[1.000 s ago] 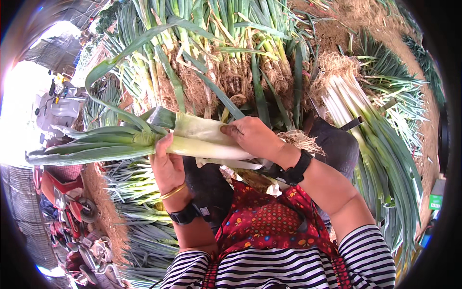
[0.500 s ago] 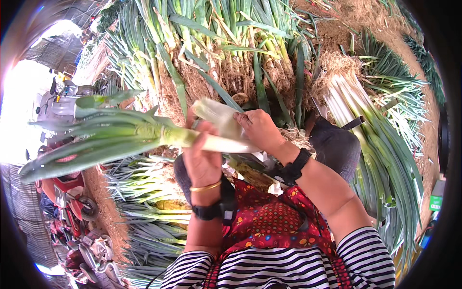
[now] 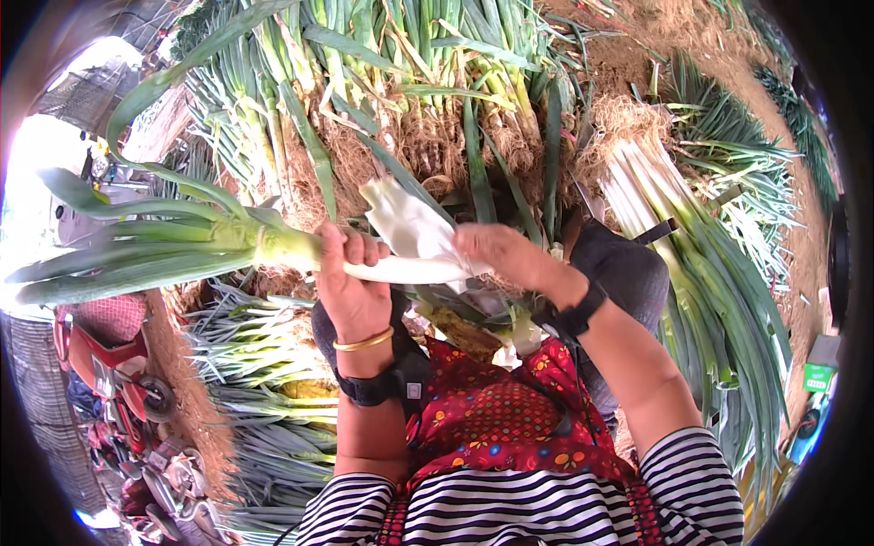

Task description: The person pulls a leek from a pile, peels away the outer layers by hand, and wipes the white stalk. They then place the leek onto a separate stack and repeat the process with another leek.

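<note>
My left hand [image 3: 353,289] is closed around the pale stalk of a large green onion [image 3: 401,270]. Its green leaves fan out to the left, and its white end points right. My right hand [image 3: 514,259], slightly blurred, pinches a loose whitish outer layer [image 3: 411,217] near the root end. That layer stands away from the stalk and rises up and left from the fingers. Some thin roots show just below my right hand. The onion is held level above my lap, over the red patterned apron [image 3: 510,409].
Unpeeled onions [image 3: 428,127] with brown roots are heaped in front. On the right lies a bundle of white-stalked onions [image 3: 651,187], its roots pointing away from me. More onions [image 3: 273,391] are piled at the left. A red scooter [image 3: 127,373] stands beyond them.
The onion and my left hand have shifted left and slightly up. My right hand has moved right and down, and the loose outer layer now stands further off the stalk.
</note>
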Tool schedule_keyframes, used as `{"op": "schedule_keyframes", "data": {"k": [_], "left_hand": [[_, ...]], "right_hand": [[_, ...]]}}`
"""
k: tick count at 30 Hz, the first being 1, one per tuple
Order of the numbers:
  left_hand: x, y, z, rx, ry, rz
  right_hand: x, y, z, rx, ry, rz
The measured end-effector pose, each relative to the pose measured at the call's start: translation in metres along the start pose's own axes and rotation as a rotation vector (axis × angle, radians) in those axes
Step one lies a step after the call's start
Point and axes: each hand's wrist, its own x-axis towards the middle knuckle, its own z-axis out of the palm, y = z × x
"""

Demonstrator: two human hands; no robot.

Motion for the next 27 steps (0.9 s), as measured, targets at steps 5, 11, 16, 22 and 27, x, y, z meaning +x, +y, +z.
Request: {"op": "schedule_keyframes", "data": {"k": [5,11,16,22,27], "left_hand": [[0.006,0.003,0.001,-0.097,0.075,-0.004],[0.005,0.006,-0.008,-0.209,-0.076,-0.081],[0.003,0.014,-0.002,-0.201,-0.392,-0.15],[0.011,0.021,-0.003,-0.211,-0.524,-0.147],[0.017,0.032,-0.003,-0.271,-0.618,-0.137]], "right_hand": [[-0.03,-0.029,0.017,-0.681,0.167,-0.486],[-0.034,-0.03,0.019,-0.632,0.262,-0.445],[-0.016,-0.022,0.006,-0.42,-0.045,-0.248],[-0.028,-0.023,-0.002,-0.068,-0.269,0.053],[-0.047,-0.04,0.0,-0.024,-0.396,0.223]]}}
